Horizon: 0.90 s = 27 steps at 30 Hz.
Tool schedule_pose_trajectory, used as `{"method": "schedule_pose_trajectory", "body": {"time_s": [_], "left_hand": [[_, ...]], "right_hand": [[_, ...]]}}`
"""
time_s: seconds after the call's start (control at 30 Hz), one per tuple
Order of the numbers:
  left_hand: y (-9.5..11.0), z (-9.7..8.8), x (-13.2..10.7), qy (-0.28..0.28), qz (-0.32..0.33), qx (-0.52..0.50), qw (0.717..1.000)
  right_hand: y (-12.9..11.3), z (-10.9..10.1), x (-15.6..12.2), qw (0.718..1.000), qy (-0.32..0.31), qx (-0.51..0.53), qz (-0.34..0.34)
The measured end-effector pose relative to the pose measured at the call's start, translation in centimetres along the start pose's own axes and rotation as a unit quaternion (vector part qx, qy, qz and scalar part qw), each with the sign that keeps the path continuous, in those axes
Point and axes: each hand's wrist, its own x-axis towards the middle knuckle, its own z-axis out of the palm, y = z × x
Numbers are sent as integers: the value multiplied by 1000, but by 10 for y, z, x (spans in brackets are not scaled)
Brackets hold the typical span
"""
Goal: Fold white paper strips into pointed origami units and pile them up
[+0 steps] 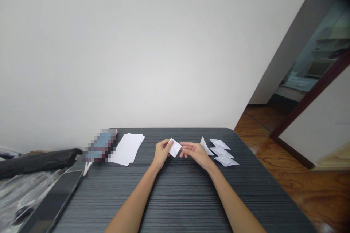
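Note:
A small white folded paper (175, 148) is pinched in my left hand (162, 153), its thumb lying on the near face. The paper is held above the table and looks diamond-shaped from here. At its right corner, my right hand (194, 152) has its fingers stretched out and slightly apart, the fingertips at or just beside the paper's edge. Whether they touch it I cannot tell. Several folded white papers (224, 152) lie to the right of my right hand, one of them standing partly upright behind the wrist.
Flat white sheets (126, 149) lie in a loose stack at the left of the dark table (175, 196). Beside them is a pixelated blurred object (101, 145). A dark glass-like panel (54, 200) runs along the left edge. The wall (175, 62) stands right behind the table.

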Motion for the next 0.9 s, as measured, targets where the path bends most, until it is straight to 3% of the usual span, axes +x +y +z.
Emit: {"method": "schedule_pose_trajectory", "body": {"time_s": [0.3,0.67,0.9], "left_hand": [[0,9,-3,-21,1,-46,999],[0,10,-5,-16,19,-33,999],[-5,9,-5,-36,-2,46,998]], "right_hand": [[7,1,4,998,53,-25,-38],[4,2,2,995,96,-18,-18],[5,3,1,992,97,-80,-6]]}}
